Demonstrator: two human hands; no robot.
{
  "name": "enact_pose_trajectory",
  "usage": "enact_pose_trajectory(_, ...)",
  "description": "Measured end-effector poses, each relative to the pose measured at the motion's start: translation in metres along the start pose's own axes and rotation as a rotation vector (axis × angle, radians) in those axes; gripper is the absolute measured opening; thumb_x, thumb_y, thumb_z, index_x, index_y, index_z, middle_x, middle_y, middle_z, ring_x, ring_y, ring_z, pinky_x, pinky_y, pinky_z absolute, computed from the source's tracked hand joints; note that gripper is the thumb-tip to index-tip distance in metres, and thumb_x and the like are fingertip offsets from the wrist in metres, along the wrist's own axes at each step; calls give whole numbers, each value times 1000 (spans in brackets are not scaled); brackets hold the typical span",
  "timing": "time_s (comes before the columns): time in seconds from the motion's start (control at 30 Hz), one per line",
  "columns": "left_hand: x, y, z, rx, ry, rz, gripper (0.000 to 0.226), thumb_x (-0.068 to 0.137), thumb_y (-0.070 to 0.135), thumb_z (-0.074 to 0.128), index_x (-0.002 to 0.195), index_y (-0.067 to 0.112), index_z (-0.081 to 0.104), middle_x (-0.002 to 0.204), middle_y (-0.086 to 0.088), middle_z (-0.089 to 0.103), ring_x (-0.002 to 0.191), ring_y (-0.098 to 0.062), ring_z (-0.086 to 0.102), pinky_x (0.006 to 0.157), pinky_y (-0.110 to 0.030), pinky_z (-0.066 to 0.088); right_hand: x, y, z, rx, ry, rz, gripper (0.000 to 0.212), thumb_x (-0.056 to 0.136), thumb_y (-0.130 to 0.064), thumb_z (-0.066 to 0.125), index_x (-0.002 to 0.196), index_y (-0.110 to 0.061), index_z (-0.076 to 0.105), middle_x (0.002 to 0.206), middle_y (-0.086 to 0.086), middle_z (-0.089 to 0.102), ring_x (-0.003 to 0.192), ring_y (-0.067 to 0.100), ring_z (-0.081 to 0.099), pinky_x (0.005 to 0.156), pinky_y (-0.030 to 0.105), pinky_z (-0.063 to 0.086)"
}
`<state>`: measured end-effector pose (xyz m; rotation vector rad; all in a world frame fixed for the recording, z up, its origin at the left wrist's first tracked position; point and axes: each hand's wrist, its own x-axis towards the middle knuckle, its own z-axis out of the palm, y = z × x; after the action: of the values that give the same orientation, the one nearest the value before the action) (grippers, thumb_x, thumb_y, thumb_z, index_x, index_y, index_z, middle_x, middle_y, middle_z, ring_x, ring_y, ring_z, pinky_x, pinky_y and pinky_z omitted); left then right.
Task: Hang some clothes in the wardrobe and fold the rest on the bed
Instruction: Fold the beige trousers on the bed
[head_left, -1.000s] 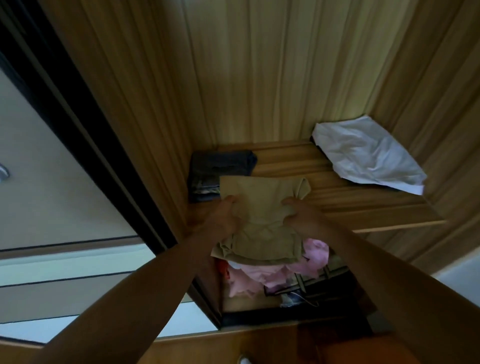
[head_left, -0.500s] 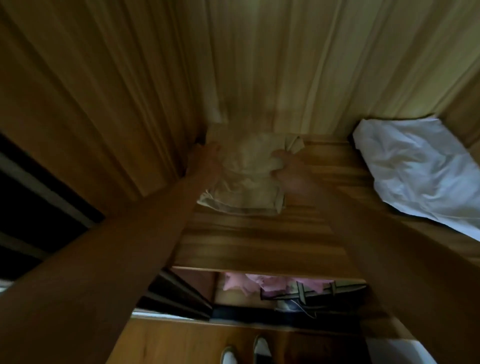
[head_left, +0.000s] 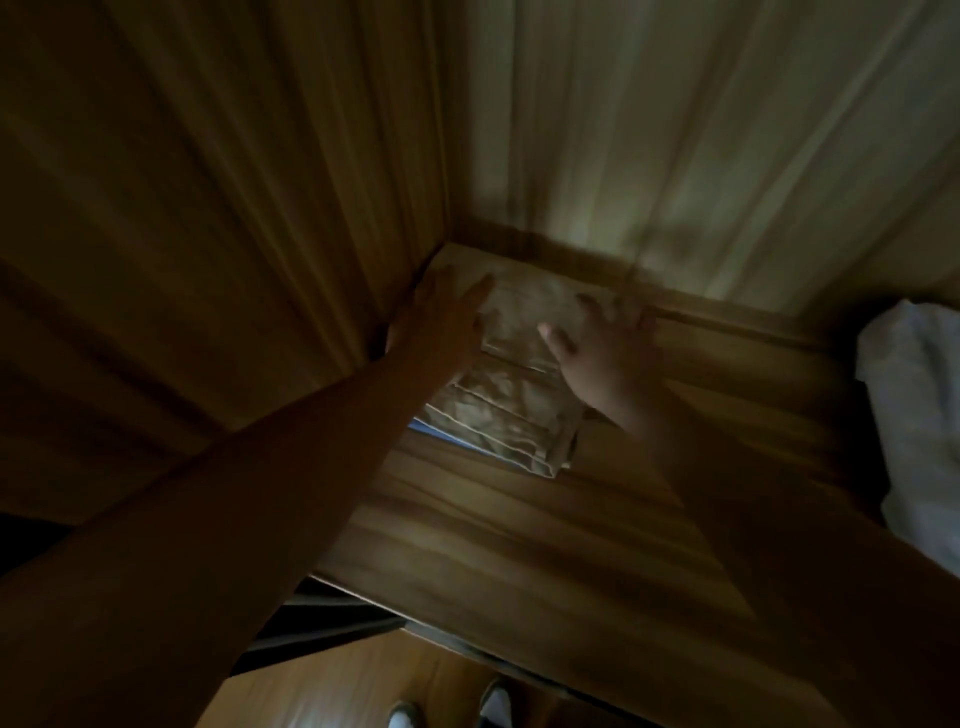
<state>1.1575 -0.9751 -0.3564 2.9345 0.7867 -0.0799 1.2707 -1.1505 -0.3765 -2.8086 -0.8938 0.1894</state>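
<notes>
Stowing seems the step in hand: the folded beige garment (head_left: 506, 410) lies in the back-left corner of the shelf (head_left: 519, 525), left hand (head_left: 441, 317) and right hand (head_left: 605, 358) with fingers spread, gripping nothing; next, both should lift clear gently.

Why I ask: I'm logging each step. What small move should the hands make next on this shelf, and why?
Probably draw both hands back. The folded beige garment lies in the back left corner of the shelf, and the left hand and right hand are open with fingers spread at its edges, gripping nothing, so it looks placed.
</notes>
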Motion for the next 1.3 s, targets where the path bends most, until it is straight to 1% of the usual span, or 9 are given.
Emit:
enact_pose_trajectory(0.07, 6, -8, 11, 43, -29, 88, 60, 106, 40, 32, 161, 30, 9, 167, -13, 12, 153, -35, 9, 121, -51, 22, 11, -16, 11, 57, -82, 12, 82, 90, -81, 18, 158, -34, 15, 166, 20, 8, 151, 47, 3, 119, 65, 7)
enact_pose_trajectory(0.17, -2, -21, 34, 95, -14, 73, 60, 105, 44, 24, 161, 20, 19, 166, -15, 15, 154, -35, 9, 124, -49, 14, 11, -35, 45, 168, -166, 92, 82, 92, -78, 24, 159, -35, 3, 167, 14, -17, 149, 50, -15, 115, 73, 2)
enact_pose_trajectory(0.5, 4, -27, 46, 131, 131, 193, 62, 103, 34, 19, 147, -1, 45, 156, -24, 36, 150, -34, 26, 125, -42, 16, 26, -40, 84, 243, -46, 128, 96, 77, -85, 20, 158, -35, 6, 167, 7, -14, 149, 51, -15, 112, 75, 5)
enact_pose_trajectory(0.67, 16, -25, 42, 268, -17, 247, 57, 109, 29, 15, 155, -4, 24, 163, -26, 20, 154, -38, 8, 125, -45, 2, 32, -28, 67, 177, -208, -36, 102, 78, -87, 14, 161, -30, -4, 165, 18, -22, 146, 49, -29, 114, 72, -8)
enact_pose_trajectory(0.83, -32, -18, 30, 314, -48, 194, 55, 106, 24, 12, 153, 4, 31, 165, -21, 15, 151, -43, 10, 123, -51, 9, -26, -3, 42, 194, -55, -116, 73, 96, -69, 34, 159, -35, 19, 167, 15, 4, 151, 47, 4, 118, 64, 22)
enact_pose_trajectory(0.97, -101, -15, 23, 133, -35, 4, 55, 106, 34, 17, 159, 18, 22, 166, -10, 16, 153, -27, 13, 122, -37, 12, -84, 6, 16, 171, -118, -149, 59, 100, -55, 43, 151, -28, 36, 149, 12, 40, 130, 36, 49, 100, 48, 48)
enact_pose_trajectory(1.07, -165, -11, 23, -125, -125, -69, 57, 103, 39, 44, 156, 20, 34, 166, -11, 16, 154, -26, 14, 121, -35, 21, -137, 3, 1, 32, -119, -157, 48, 94, -52, 54, 136, -28, 48, 138, 9, 46, 121, 33, 53, 91, 45, 52)
enact_pose_trajectory(1.2, -262, -21, 22, -312, -140, -17, 45, 95, 41, 54, 133, 19, 63, 139, -7, 59, 135, -21, 48, 112, -30, 34, -212, -27, -16, -46, -153, -222, 53, 89, -55, 60, 134, -28, 53, 140, 8, 47, 120, 31, 54, 94, 42, 50)
enact_pose_trajectory(1.3, -338, -41, 19, -423, -171, -60, 26, 94, 31, 59, 115, 20, 70, 122, -11, 68, 117, -28, 62, 98, -33, 48, -270, -58, -26, 30, -283, -294, 49, 89, -53, 65, 127, -23, 62, 125, 3, 64, 112, 23, 62, 91, 31, 47)
